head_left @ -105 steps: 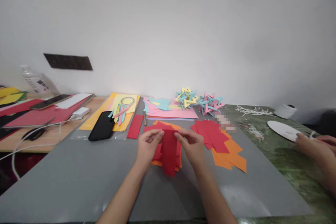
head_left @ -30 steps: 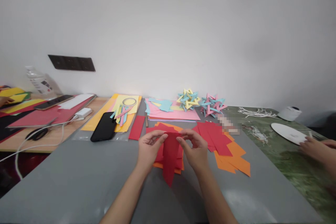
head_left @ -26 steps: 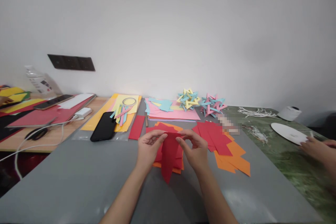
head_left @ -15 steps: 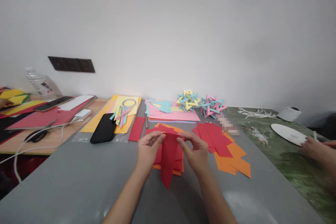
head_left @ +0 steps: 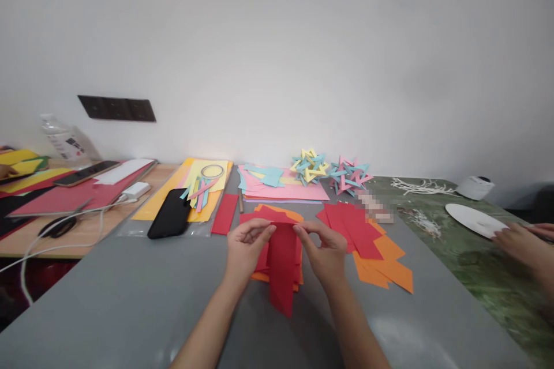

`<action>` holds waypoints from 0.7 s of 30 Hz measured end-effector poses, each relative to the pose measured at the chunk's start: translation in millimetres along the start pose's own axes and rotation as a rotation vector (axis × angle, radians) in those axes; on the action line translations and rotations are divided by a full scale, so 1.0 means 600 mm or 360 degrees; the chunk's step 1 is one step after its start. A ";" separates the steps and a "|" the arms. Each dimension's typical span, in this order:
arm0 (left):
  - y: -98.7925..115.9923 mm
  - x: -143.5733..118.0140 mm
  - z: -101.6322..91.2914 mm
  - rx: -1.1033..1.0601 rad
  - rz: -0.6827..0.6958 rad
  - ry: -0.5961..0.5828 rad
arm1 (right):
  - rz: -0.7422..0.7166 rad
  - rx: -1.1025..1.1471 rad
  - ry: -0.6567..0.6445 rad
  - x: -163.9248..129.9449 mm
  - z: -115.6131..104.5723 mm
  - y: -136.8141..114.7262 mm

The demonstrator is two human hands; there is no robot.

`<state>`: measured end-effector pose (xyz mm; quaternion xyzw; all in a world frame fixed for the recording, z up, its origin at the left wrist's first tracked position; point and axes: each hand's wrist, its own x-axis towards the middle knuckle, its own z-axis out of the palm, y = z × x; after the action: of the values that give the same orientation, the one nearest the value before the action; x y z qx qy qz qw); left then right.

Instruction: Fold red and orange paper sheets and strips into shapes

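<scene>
A strip of red paper (head_left: 281, 271) hangs down between my hands, its lower end cut at a slant. My left hand (head_left: 247, 245) pinches its upper left corner between thumb and fingers. At the upper right corner, my right hand (head_left: 324, 249) grips it the same way. The top edge looks folded over. Beneath and behind the strip lies a stack of red and orange paper pieces (head_left: 266, 211), partly covered by my hands. More red pieces (head_left: 355, 230) and orange pieces (head_left: 385, 265) are spread to the right of my right hand.
A black phone (head_left: 169, 213) and colored strips rest on yellow sheets at left. Two folded-paper star balls (head_left: 309, 166) stand by the wall. Scissors (head_left: 58, 226) and a white cable lie far left. At right, another person's hand (head_left: 515, 242) is beside a white disc (head_left: 474, 220).
The strip's lower end has swung slightly to the right. My hands have stayed almost in place, still pinching its top corners. The other person's hand at right has shifted a little.
</scene>
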<state>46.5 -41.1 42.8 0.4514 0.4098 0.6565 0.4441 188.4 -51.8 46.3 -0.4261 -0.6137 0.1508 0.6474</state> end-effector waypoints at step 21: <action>0.005 -0.002 0.003 -0.0073 -0.0023 0.0005 | -0.0131 -0.0097 -0.0075 -0.005 -0.002 0.008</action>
<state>47.7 -43.0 45.9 0.4372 0.3984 0.6632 0.4585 190.4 -51.4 41.1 -0.4161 -0.6502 0.1152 0.6252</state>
